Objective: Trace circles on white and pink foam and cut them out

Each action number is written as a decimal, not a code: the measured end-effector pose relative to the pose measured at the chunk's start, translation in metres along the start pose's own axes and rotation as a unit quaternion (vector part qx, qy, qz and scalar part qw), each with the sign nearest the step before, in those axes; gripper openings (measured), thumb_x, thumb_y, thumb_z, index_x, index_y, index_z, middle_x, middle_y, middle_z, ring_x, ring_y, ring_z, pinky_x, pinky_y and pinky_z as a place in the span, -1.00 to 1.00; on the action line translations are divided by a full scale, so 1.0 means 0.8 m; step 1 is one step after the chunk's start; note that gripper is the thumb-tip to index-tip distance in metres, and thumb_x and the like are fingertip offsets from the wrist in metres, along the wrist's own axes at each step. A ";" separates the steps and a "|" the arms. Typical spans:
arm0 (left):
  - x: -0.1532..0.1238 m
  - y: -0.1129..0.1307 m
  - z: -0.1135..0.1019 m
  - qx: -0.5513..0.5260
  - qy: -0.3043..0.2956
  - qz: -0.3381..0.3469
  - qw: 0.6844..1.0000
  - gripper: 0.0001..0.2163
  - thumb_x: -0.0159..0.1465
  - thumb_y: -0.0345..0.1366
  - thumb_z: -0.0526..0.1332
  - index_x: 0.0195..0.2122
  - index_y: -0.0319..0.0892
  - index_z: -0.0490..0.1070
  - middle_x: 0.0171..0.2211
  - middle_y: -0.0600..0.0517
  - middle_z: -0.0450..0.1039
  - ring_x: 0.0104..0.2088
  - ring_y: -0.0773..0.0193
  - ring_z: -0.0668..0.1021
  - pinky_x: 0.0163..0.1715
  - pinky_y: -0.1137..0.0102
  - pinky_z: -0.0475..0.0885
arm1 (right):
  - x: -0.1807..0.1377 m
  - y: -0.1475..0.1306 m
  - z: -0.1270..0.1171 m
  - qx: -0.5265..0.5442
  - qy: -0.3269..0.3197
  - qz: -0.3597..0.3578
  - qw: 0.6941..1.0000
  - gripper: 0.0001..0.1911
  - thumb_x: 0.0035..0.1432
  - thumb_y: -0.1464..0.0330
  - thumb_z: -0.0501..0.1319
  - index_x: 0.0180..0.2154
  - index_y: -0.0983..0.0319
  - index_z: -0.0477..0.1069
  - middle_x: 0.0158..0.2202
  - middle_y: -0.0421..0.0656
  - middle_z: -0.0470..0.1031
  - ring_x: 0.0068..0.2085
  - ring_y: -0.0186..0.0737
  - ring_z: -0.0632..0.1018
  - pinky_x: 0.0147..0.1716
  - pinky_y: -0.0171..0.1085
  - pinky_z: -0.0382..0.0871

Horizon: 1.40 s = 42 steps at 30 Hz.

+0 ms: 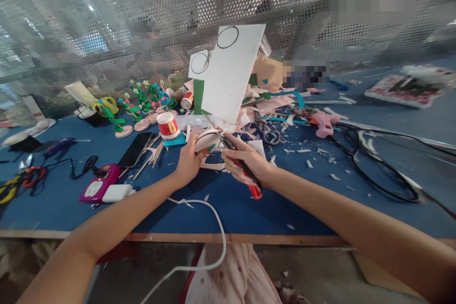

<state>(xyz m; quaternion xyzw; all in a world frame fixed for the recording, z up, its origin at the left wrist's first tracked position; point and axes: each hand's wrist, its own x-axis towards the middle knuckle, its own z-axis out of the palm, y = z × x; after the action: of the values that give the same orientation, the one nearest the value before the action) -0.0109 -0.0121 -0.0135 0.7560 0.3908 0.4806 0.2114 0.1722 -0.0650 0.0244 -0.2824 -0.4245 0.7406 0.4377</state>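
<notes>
My left hand (188, 159) is closed on the lower edge of a large white foam sheet (231, 73) with black circles drawn on it, at a round piece (207, 141) being cut from it. My right hand (242, 159) grips red-handled scissors (245, 175) whose blades reach into the sheet at the round piece. Both hands hover over the blue table (228, 204) near its front edge.
A red-and-white paper cup (168, 125), a phone (134, 149), a pink device with a white charger (101, 189), green craft figures (140, 102), a pink glue gun (324, 123), black cables (377, 171), paper scraps and a white cord (213, 228) lie about. Perforated screen behind.
</notes>
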 end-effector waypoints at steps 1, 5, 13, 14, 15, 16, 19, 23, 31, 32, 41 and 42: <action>0.000 0.000 0.000 -0.001 0.003 -0.004 1.000 -0.73 0.20 -0.25 0.28 -0.10 -0.17 0.33 -0.28 0.02 0.53 -0.33 0.25 0.56 -0.31 0.38 0.51 | 0.000 0.000 0.000 0.000 0.001 0.000 1.000 -0.13 0.16 0.45 0.15 0.41 0.16 -0.19 -0.68 -0.42 0.24 -0.79 -0.42 0.15 -0.89 -0.49 0.08; 0.000 0.001 0.004 -0.047 0.024 -0.046 0.998 -0.75 0.17 -0.34 0.24 -0.11 -0.16 0.34 -0.23 0.01 0.52 -0.31 0.26 0.57 -0.37 0.42 0.54 | 0.001 0.000 0.001 0.002 0.003 0.004 1.000 -0.12 0.16 0.47 0.14 0.42 0.16 -0.21 -0.68 -0.40 0.26 -0.78 -0.42 0.17 -0.88 -0.49 0.10; 0.001 0.000 0.002 -0.011 0.038 -0.075 0.996 -0.82 0.18 -0.40 0.19 -0.17 -0.15 0.32 -0.37 0.07 0.47 -0.45 0.31 0.55 -0.44 0.43 0.51 | 0.002 0.003 0.000 -0.029 0.007 0.005 1.000 -0.09 0.17 0.46 0.16 0.43 0.15 -0.26 -0.72 -0.42 0.23 -0.79 -0.41 0.17 -0.88 -0.48 0.16; 0.001 0.002 0.001 0.025 0.034 -0.060 0.997 -0.85 0.19 -0.40 0.18 -0.19 -0.15 0.32 -0.41 0.09 0.46 -0.46 0.31 0.54 -0.41 0.42 0.50 | 0.002 0.004 -0.001 -0.029 0.008 0.004 1.000 -0.08 0.17 0.45 0.16 0.43 0.15 -0.26 -0.72 -0.42 0.23 -0.79 -0.41 0.17 -0.88 -0.48 0.16; 0.000 0.004 -0.001 0.055 0.030 -0.045 0.997 -0.87 0.21 -0.40 0.18 -0.21 -0.15 0.32 -0.44 0.10 0.45 -0.46 0.30 0.53 -0.39 0.41 0.48 | 0.002 0.005 -0.001 -0.028 0.010 0.003 1.000 -0.07 0.16 0.45 0.17 0.43 0.15 -0.26 -0.71 -0.42 0.23 -0.79 -0.41 0.18 -0.89 -0.48 0.15; 0.000 0.006 -0.002 0.076 0.026 -0.031 0.996 -0.89 0.22 -0.40 0.17 -0.21 -0.16 0.32 -0.44 0.09 0.46 -0.44 0.29 0.53 -0.38 0.41 0.47 | 0.002 0.005 -0.002 -0.026 0.011 0.002 1.000 -0.06 0.16 0.44 0.18 0.43 0.14 -0.26 -0.71 -0.42 0.24 -0.79 -0.41 0.18 -0.89 -0.48 0.15; 0.000 0.009 -0.005 0.095 0.013 -0.005 0.995 -0.88 0.23 -0.42 0.16 -0.20 -0.17 0.33 -0.43 0.08 0.48 -0.42 0.28 0.54 -0.36 0.42 0.44 | 0.003 0.007 -0.003 -0.016 0.009 0.002 1.000 -0.06 0.15 0.44 0.19 0.43 0.13 -0.24 -0.68 -0.41 0.27 -0.79 -0.42 0.18 -0.90 -0.47 0.13; 0.000 0.006 -0.004 0.095 0.005 -0.001 0.995 -0.87 0.25 -0.39 0.18 -0.17 -0.17 0.36 -0.44 0.09 0.49 -0.44 0.28 0.54 -0.38 0.43 0.44 | 0.001 0.006 -0.004 -0.010 -0.004 0.001 1.000 -0.07 0.15 0.45 0.19 0.43 0.13 -0.24 -0.68 -0.41 0.27 -0.79 -0.42 0.17 -0.90 -0.48 0.12; -0.004 0.006 0.004 0.058 -0.009 0.004 0.998 -0.73 0.24 -0.33 0.24 -0.03 -0.17 0.34 -0.20 -0.03 0.57 -0.22 0.19 0.60 -0.21 0.35 0.51 | 0.002 0.002 -0.001 -0.028 -0.003 -0.017 0.999 -0.07 0.14 0.43 0.19 0.43 0.19 -0.24 -0.72 -0.44 0.24 -0.79 -0.41 0.19 -0.86 -0.48 0.15; -0.004 0.005 0.005 0.053 -0.004 0.002 0.999 -0.74 0.25 -0.30 0.24 -0.03 -0.17 0.34 -0.20 -0.03 0.57 -0.23 0.20 0.60 -0.21 0.35 0.52 | 0.002 0.002 0.000 -0.031 -0.002 -0.016 0.999 -0.07 0.14 0.42 0.19 0.43 0.19 -0.24 -0.72 -0.44 0.23 -0.79 -0.41 0.19 -0.86 -0.48 0.14; -0.005 0.002 0.003 0.061 -0.014 0.005 0.998 -0.73 0.27 -0.34 0.20 0.00 -0.18 0.38 -0.23 -0.01 0.59 -0.27 0.23 0.61 -0.22 0.36 0.53 | 0.001 0.000 -0.002 -0.058 -0.005 -0.015 0.998 -0.08 0.16 0.41 0.18 0.43 0.19 -0.24 -0.71 -0.44 0.25 -0.80 -0.40 0.21 -0.89 -0.46 0.16; -0.006 0.003 0.003 0.073 -0.017 0.014 0.997 -0.73 0.29 -0.33 0.19 0.01 -0.18 0.39 -0.20 -0.03 0.60 -0.23 0.21 0.62 -0.19 0.35 0.53 | 0.001 0.000 -0.002 -0.060 -0.008 -0.016 0.998 -0.08 0.16 0.40 0.19 0.42 0.18 -0.23 -0.70 -0.44 0.26 -0.81 -0.40 0.21 -0.90 -0.46 0.16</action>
<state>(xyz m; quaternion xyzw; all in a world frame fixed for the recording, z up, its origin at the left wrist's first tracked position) -0.0092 -0.0170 -0.0154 0.7829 0.4108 0.4405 0.1559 0.1732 -0.0637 0.0232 -0.2959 -0.4763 0.7088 0.4281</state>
